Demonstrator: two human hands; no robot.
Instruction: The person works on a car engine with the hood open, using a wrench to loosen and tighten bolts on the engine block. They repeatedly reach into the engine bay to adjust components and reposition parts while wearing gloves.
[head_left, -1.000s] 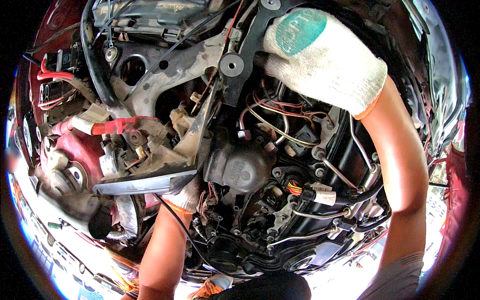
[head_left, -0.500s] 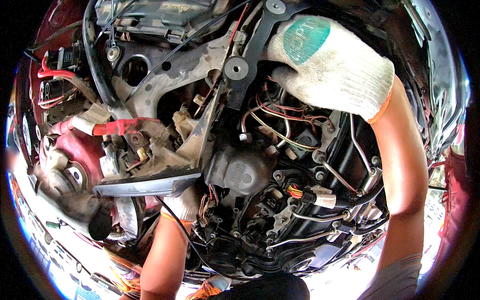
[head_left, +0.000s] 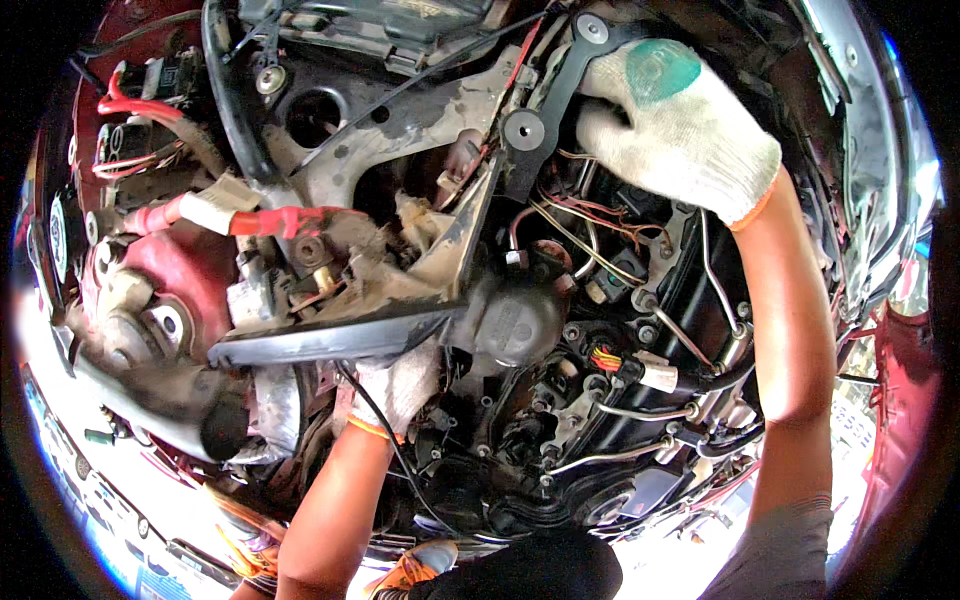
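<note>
A large dusty metal bracket [head_left: 420, 135] with a dark bar [head_left: 540, 135] lies tilted across the engine bay. My right hand [head_left: 690, 130], in a white knit glove with a green patch, is closed at the upper end of that bar. Its thumb curls in below, while the fingertips are out of sight. Low on the bracket, my left hand [head_left: 400, 395], gloved too, reaches under the long dark edge strip [head_left: 330, 340]. The strip hides the left fingers; the hand moves together with the bracket. A round black cap [head_left: 515, 320] is partly behind the bracket's edge.
Metal pipes [head_left: 620, 457] and loose wires [head_left: 600, 215] run over the engine on the right. A red-wrapped cable [head_left: 290, 220] crosses the left part. One thin black cable [head_left: 385, 425] hangs across my left wrist. Red body panels [head_left: 905, 400] stand at the right.
The bracket has shifted right relative to the engine, both hands moving with it. It covers more of the round cap. More of my left glove shows. The view has shifted slightly.
</note>
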